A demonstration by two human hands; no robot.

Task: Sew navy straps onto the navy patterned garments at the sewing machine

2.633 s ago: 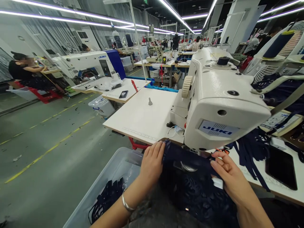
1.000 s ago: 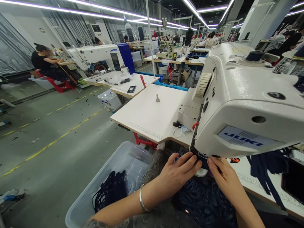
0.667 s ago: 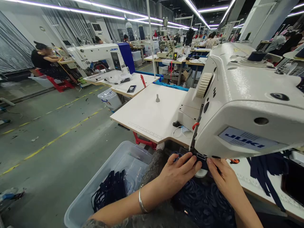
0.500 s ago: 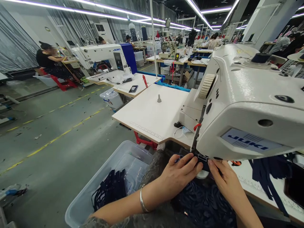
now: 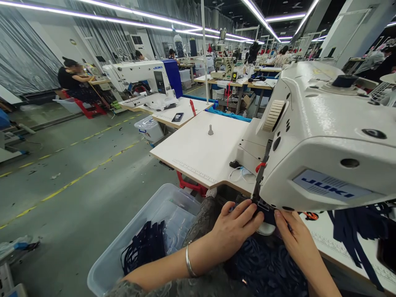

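A strip of navy fabric [image 5: 269,215] lies at the working end of a white JUKI sewing machine [image 5: 328,144], beneath its head. My left hand [image 5: 236,229] is closed on the strip's left part, fingertips beside the presser area and its thumb hidden. On the other side, my right hand [image 5: 292,233] pinches the strip between thumb and fingers. Below both hands, a navy textured garment piece [image 5: 269,264] hangs over my lap. The needle and the stitching point are hidden by the machine and fingers.
A clear plastic bin [image 5: 105,251] with navy strips [image 5: 147,243] stands at lower left. More navy strips [image 5: 355,231] lie on the right tabletop near orange-handled snips [image 5: 311,216]. A white table [image 5: 194,152] extends ahead, with a second sewing machine [image 5: 142,78] beyond. A person [image 5: 72,78] sits far left.
The whole view has shifted slightly, so things appear a little further right. Both hands keep nearly the same place on the strip.
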